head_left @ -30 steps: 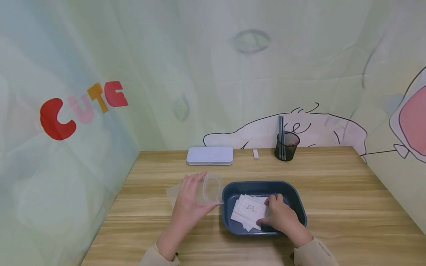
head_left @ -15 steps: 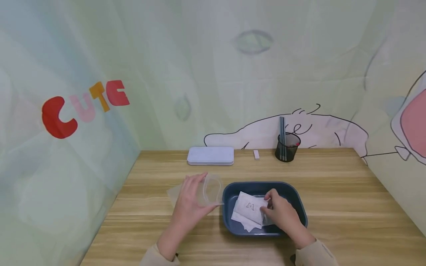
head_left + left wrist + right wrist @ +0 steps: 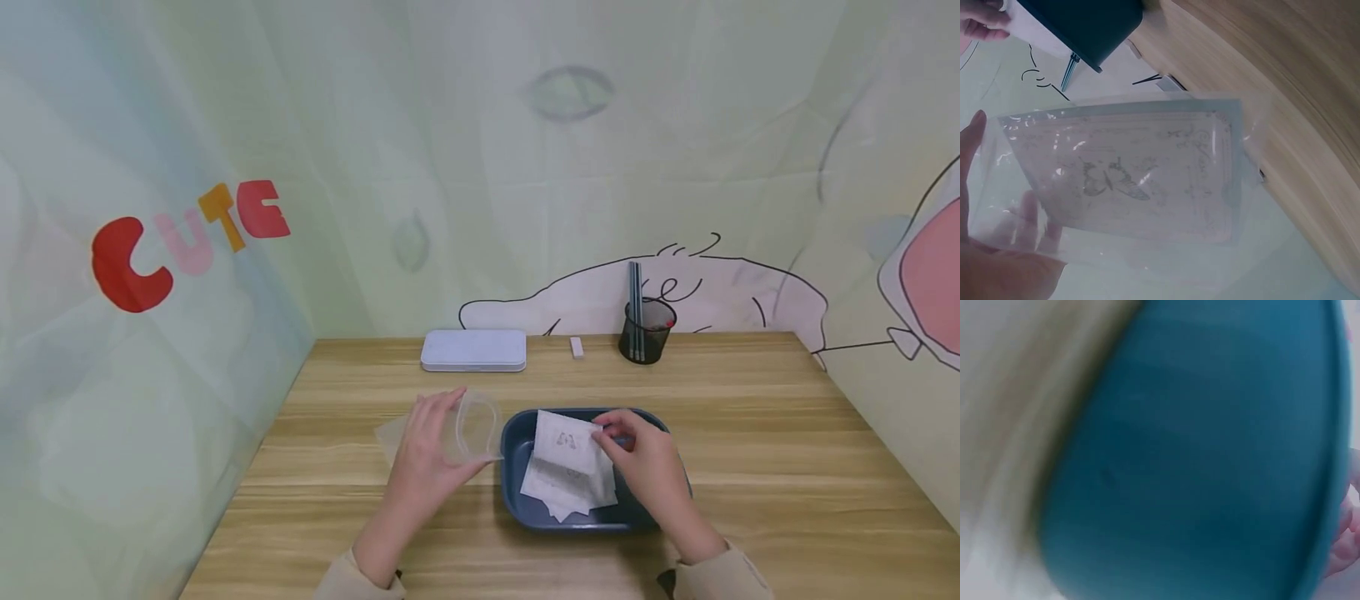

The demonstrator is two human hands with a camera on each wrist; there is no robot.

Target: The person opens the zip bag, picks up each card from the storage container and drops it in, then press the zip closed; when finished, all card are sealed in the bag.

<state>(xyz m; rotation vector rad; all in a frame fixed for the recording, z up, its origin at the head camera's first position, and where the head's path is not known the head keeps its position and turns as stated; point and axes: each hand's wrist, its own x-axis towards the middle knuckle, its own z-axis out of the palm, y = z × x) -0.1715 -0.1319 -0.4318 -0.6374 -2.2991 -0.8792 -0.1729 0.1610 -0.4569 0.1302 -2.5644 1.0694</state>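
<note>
My left hand grips a clear plastic bag, its mouth held wide and facing the dark blue tub. In the left wrist view a butterfly and faint lettering show on a pale panel within the bag. Over the tub, my right hand pinches the right edge of a white paper square with a butterfly print. The square is tilted up above several similar white papers fanned out in the tub. In the right wrist view the tub's wall hides most of that hand.
Along the back of the wooden table stand a white flat case, a small white eraser-like block and a black mesh pen cup with pencils. A printed cloth hangs behind and at the sides.
My right hand has taken the top paper square by its edge and raised it toward the tub's far side, uncovering the papers below. The left hand stays with the bag.
</note>
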